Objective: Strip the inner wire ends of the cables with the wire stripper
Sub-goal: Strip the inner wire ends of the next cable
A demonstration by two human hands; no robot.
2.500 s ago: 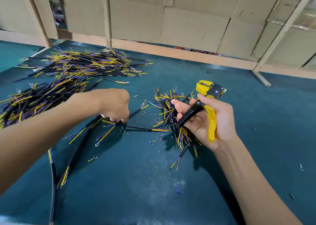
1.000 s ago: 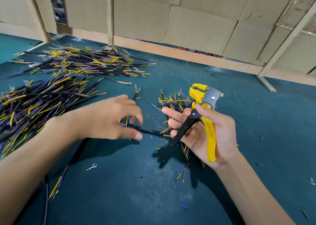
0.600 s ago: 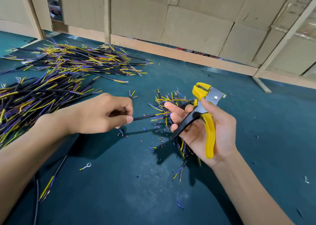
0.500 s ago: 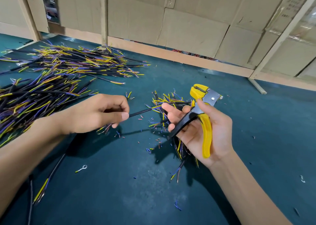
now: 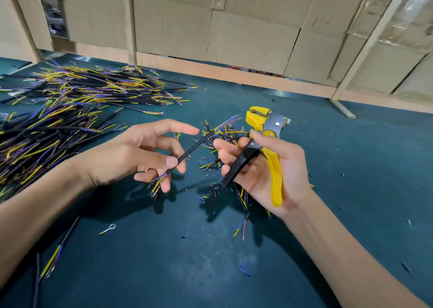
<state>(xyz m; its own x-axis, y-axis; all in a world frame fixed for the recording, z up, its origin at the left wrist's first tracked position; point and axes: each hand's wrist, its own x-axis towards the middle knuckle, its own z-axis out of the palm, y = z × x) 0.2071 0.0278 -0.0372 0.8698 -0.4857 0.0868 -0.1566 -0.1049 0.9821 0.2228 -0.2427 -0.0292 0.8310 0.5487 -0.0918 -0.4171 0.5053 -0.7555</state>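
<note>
- Head view: left hand [image 5: 140, 153] pinches black cable [image 5: 194, 145], long axis diagonal, far end up-right toward wire stripper [image 5: 264, 148].
- Right hand [image 5: 264, 167] grips stripper, head pointing away.

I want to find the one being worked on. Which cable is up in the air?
The black cable pinched in the left hand, slanting toward the stripper. All the others lie on the table.

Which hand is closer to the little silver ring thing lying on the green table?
Left. The left hand, pinching a black cable, hovers just above and right of the ring terminal. The right hand, gripping the wire stripper, is farther right.
</note>
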